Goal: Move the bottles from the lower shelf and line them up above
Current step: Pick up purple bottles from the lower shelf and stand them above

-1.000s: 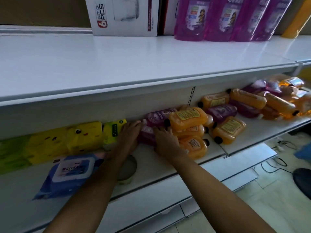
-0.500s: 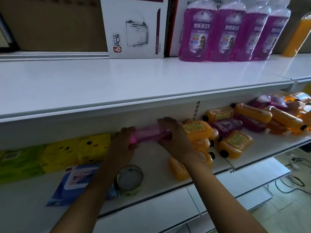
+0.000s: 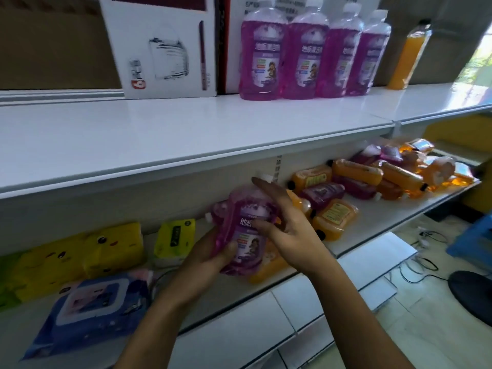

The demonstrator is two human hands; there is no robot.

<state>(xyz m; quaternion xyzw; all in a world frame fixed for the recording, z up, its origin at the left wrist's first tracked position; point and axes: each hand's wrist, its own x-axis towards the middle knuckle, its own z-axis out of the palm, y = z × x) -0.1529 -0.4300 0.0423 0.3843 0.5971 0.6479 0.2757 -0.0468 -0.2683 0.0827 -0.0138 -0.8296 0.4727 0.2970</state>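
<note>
A purple floor-cleaner bottle is held up in front of the lower shelf, tilted with its white cap toward the upper right, just below the edge of the upper shelf. It is gripped from beneath and from the left by the left hand, whose thumb is curled over the lower part of the label. The right hand is laid against the bottle's right side with fingers spread and nearly straight; one finger is stretched up along the bottle's shoulder and another is pressed across the label.

On the upper shelf four purple bottles are lined up upright against the back, touching one another, with an orange bottle standing apart to their right and a white carton to their left.

On the lower shelf a heap of orange and purple bottles is seen lying on their sides to the right of the hands, several stacked across each other. One orange bottle is partly hidden beneath the held bottle and the right wrist. To the left yellow tissue packs are placed along the back, a smaller yellow-green pack just beside them, and a blue wet-wipe packet is lying flat near the front edge
</note>
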